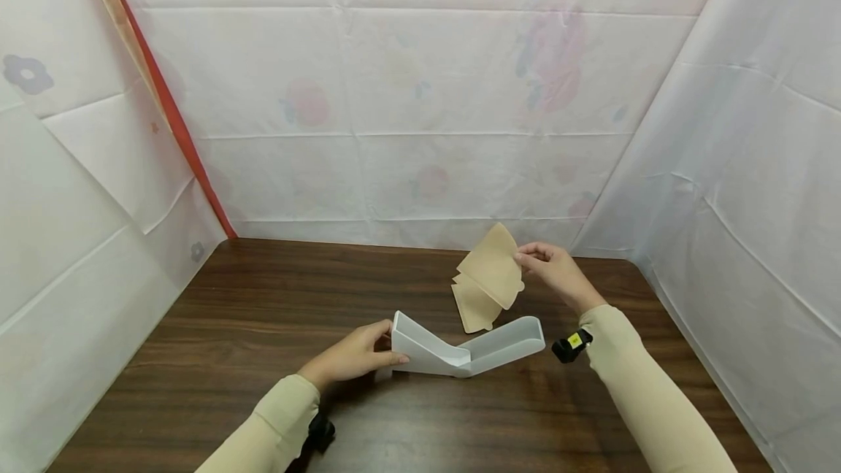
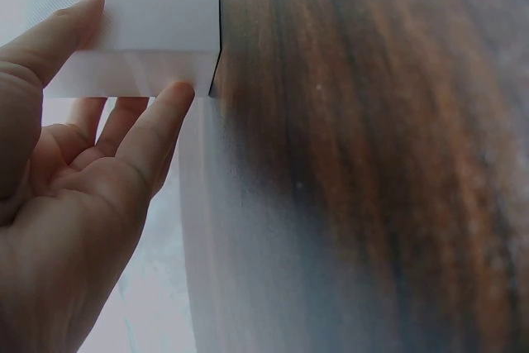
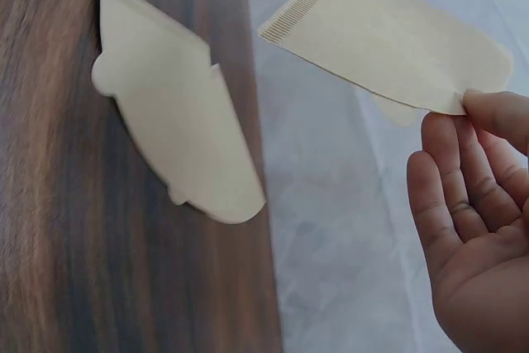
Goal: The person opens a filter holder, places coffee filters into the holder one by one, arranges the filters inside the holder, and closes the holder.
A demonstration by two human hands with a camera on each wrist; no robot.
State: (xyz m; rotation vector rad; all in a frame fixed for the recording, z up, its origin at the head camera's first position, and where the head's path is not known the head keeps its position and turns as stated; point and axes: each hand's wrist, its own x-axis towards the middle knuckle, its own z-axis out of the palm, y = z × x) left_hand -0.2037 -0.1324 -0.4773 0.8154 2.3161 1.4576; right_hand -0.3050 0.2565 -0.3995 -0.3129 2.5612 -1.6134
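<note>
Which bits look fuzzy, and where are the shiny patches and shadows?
Head view: a pale shine on the table near the bottom edge, a soft shadow just below the left hand; left wrist view: the table's grain looks smeary, with a whitish sheen low down; right wrist view: the held paper shows a crisp ridged edge, while the table's grain is blurry.

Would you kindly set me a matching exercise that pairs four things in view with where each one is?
1. white open case
2. tan paper with a ridged band
3. other tan paper
4. red strip

A. pinched by the right hand
B. in the grip of the left hand
C. slanting down to the far left corner of the table
D. on the table, touched by neither hand

Pairs: 1-B, 2-A, 3-D, 4-C.
</note>
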